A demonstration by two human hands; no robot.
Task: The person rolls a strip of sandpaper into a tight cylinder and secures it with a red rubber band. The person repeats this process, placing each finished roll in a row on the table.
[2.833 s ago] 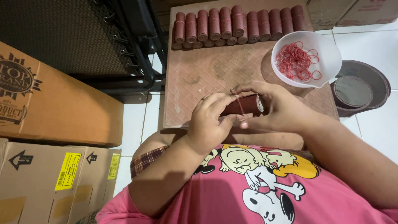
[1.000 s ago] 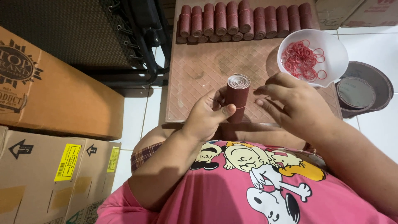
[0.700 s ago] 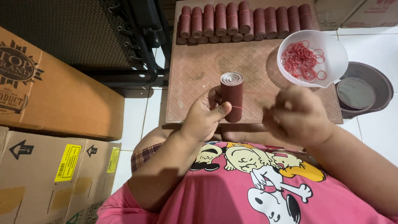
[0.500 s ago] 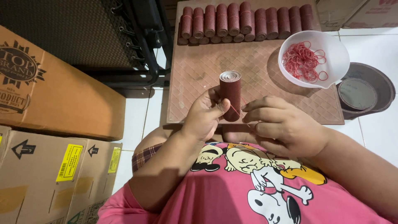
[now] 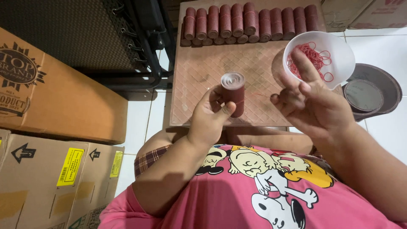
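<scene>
Brown board with a row of rolls.
Left hand grips a roll upright; right hand is spread, empty, beside the bowl.

Home packing corner: cartons, sandpaper rolls

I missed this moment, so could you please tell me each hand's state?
Left hand: closed around the upright dark red roll.
Right hand: open, holding nothing visible.

Your right hand is off the sandpaper roll now, lifted up near the white bowl of red rubber bands.
</scene>
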